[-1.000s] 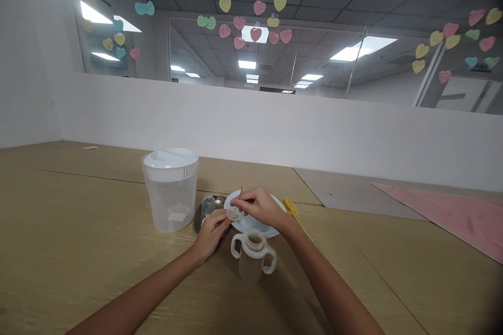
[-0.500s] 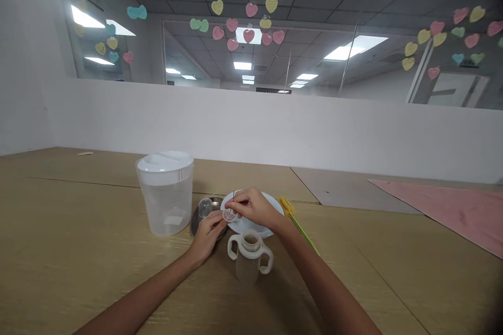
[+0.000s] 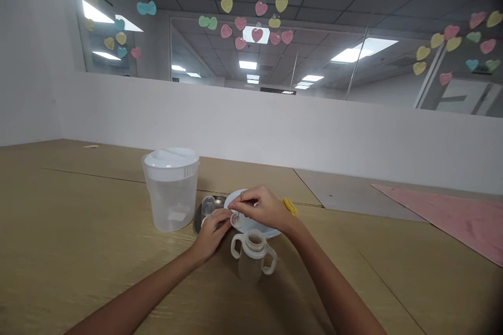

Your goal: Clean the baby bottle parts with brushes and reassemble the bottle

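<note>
Take the 2-handled bottle (image 3: 251,259) as your landmark: it stands upright and open-mouthed on the table (image 3: 98,251), in front of your hands. Its translucent lower body blends into the tabletop, so its contents are hard to make out.

Just beyond it, your left hand (image 3: 214,230) pinches the edge of a small clear cap (image 3: 237,220) between thumb and fingers. Your right hand (image 3: 262,208) pinches a thin stick (image 3: 239,214), its lower end at the cap. The stick is so fine that you can't tell whether its tip touches the cap's inside.

Your right hand and forearm (image 3: 314,267) cover much of the white plate (image 3: 232,199) beyond the bottle, and hide part of the yellow item (image 3: 290,207) beyond and to the bottle's right; what that is, you can't tell. Your left hand hides part of the round metal tray (image 3: 197,224), beyond and left of the bottle, along with most of a white object at its fingers. A clear dome (image 3: 208,204) sits on that tray.

Farther left of the bottle stands the lidded pitcher (image 3: 172,196), a pale patch showing low in it. The pink sheet (image 3: 451,214), well to the bottle's right, is cut off by the view's edge.
</note>
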Demonstrator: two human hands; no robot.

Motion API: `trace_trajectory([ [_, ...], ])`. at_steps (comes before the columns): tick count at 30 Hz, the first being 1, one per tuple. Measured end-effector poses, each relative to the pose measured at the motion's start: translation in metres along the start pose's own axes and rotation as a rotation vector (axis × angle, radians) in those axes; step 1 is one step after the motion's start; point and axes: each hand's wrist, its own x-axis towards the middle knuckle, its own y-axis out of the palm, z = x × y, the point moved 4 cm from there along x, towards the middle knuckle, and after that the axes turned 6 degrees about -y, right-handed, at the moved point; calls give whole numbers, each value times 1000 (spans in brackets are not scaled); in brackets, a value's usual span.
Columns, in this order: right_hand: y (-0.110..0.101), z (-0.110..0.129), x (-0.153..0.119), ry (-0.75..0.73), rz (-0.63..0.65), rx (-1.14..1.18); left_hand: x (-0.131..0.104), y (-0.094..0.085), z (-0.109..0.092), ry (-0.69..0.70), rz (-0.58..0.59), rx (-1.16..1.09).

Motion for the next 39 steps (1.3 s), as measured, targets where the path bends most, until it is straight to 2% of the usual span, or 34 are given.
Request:
trace_trajectory([
  [5,1,13,0,-27,26,-29,-2,1,-7,51,16,57],
  [11,0,9,1,3,-27,-41,-4,2,-9,64,39,92],
  [17,4,11,1,-13,3,-36,-1,3,0,25,30,50],
  [22,10,13,1,-57,39,-32,-1,2,8,-67,-6,-22],
  [29,18,6,3,-90,81,-53,-1,3,14,-75,-21,-51],
  [39,20,-9,4,-47,123,-110,-1,2,8,-94,3,-46],
])
